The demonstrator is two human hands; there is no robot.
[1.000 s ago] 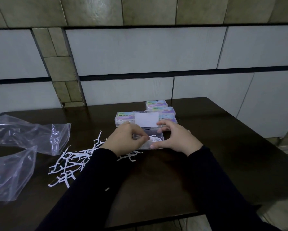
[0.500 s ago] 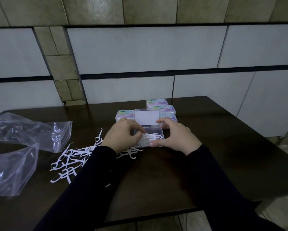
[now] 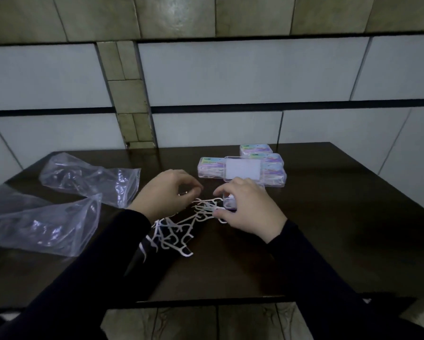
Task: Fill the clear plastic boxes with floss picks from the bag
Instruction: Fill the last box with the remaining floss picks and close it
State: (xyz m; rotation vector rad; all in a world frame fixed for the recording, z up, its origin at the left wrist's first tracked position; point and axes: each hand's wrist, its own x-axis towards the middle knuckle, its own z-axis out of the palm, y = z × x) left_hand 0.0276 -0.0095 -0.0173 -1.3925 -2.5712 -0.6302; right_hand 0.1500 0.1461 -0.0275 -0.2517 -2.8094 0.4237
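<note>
At frame centre, your left hand (image 3: 168,193), fingers loosely curled, hovers over loose floss picks (image 3: 181,229); your right hand (image 3: 247,212) grips the open box (image 3: 230,202). Next: gather picks.

Left hand (image 3: 168,192) left the open box (image 3: 230,201).

The right hand (image 3: 249,209) covers most of the open box (image 3: 230,203) at frame centre, so its contents cannot be told. The left sleeve (image 3: 103,261) hides part of the floss picks (image 3: 179,231). Whether the left hand's fingers (image 3: 193,190) pinch anything is too blurred to tell. The nearer bag (image 3: 39,224) is cut off by the frame's left edge. Labels on the closed boxes (image 3: 267,165) are too small to read.
</note>
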